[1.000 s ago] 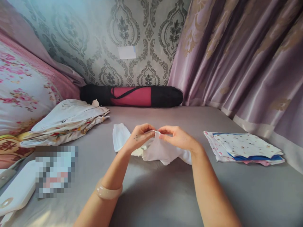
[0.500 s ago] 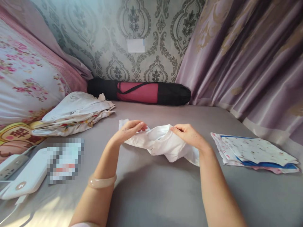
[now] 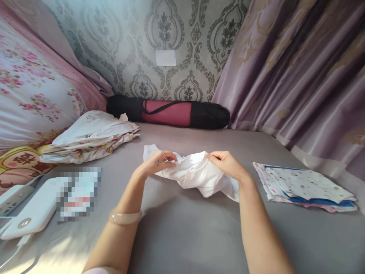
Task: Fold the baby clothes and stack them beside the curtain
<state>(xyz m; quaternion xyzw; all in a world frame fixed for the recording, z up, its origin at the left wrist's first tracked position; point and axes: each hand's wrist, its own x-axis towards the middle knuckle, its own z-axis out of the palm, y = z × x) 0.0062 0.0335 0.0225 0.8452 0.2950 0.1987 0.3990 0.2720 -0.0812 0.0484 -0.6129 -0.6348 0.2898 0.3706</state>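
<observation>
A crumpled white cloth garment (image 3: 199, 175) lies in the middle of the grey sheet, partly lifted between my hands. My right hand (image 3: 226, 161) pinches its upper edge between thumb and fingers. On the other side, my left hand (image 3: 159, 161) has its thumb and fingers closed on the cloth near the garment's left part. The garment's left end sticks out behind my left hand, and its right end lies beside my right wrist.
Folded patterned cloths (image 3: 310, 186) lie at right, a pile of pale clothes (image 3: 94, 133) at left. Nearer left are a white power bank (image 3: 37, 209), a power strip (image 3: 17, 196) and a blurred-out item (image 3: 80, 194). A black and red bag (image 3: 168, 113) lies along the wall.
My left hand has moved slightly right and its thumb and fingers have closed on the cloth. My right hand keeps its pinch. The view has shifted slightly.
</observation>
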